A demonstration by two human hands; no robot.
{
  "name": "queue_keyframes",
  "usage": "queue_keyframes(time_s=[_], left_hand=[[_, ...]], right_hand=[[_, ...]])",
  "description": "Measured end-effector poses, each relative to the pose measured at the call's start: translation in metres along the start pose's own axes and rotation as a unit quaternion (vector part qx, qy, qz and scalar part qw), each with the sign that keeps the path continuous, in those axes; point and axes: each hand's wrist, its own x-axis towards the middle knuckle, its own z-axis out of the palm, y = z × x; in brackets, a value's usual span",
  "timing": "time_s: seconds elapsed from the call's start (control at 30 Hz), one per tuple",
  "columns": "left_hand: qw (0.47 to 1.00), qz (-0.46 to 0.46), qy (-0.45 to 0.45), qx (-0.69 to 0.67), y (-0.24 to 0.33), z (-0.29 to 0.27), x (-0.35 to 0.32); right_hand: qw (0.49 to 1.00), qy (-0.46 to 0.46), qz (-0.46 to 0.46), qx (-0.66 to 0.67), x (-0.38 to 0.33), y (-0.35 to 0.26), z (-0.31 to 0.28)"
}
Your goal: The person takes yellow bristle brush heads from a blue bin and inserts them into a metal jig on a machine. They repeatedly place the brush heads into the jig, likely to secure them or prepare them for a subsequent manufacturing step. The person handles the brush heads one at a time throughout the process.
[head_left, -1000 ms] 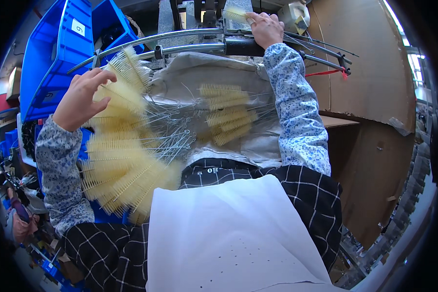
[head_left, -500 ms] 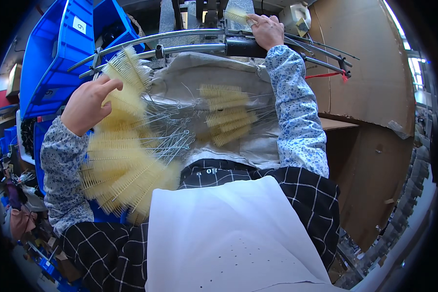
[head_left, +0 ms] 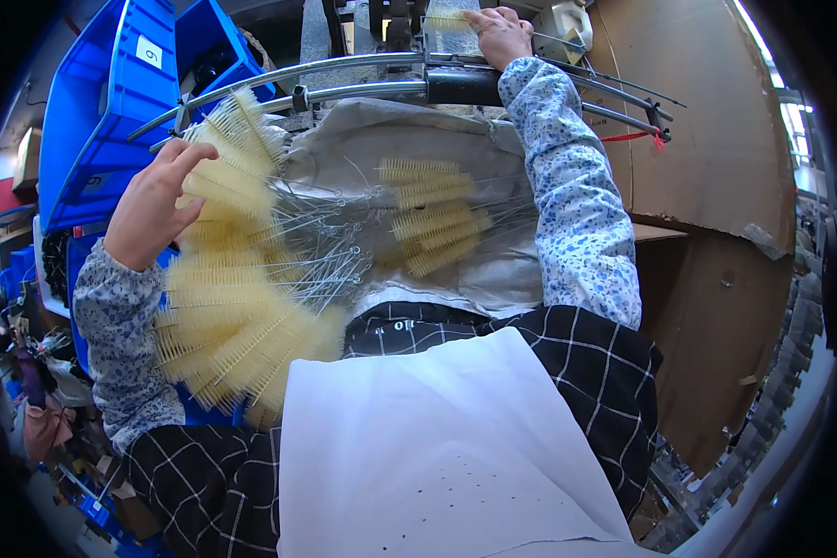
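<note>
Fingers apart and holding nothing, my left hand [head_left: 151,216] hovers at the left edge of a fanned pile of bottle brushes [head_left: 219,284]. These have pale yellow bristles, and their thin wire stems with looped ends [head_left: 335,270] point right. At the far side, beyond the metal rails, my right hand [head_left: 504,39] is closed on a single yellow-bristled brush [head_left: 445,20]. Its bristle end points left and its wire stem sticks out to the right of the hand. Several more brushes [head_left: 437,228] lie on a grey cloth [head_left: 344,139] between my arms, stems toward the right.
Two curved metal rails [head_left: 363,91] with a black sleeve [head_left: 465,86] cross in front of the machine [head_left: 399,28]. Blue bins [head_left: 112,112] stand at the left. A large cardboard sheet [head_left: 697,130] rises at the right. Red string [head_left: 637,137] hangs from the rail's right end.
My right hand has moved slightly farther away and left with the brush. My left hand has shifted a little left, away from the pile. The brushes in the pile look unmoved.
</note>
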Motion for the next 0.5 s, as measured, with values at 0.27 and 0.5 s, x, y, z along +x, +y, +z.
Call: queue_keyframes(time_s=[0.27,0.5], left_hand=[[0.994,-0.035,-0.097,-0.023,0.0,-0.008,0.008],[0.996,0.034,-0.055,0.062,-0.01,-0.003,-0.002]], right_hand=[[0.996,-0.089,0.024,0.018,0.009,0.026,0.01],[0.999,0.023,-0.013,-0.023,-0.002,-0.008,-0.005]])
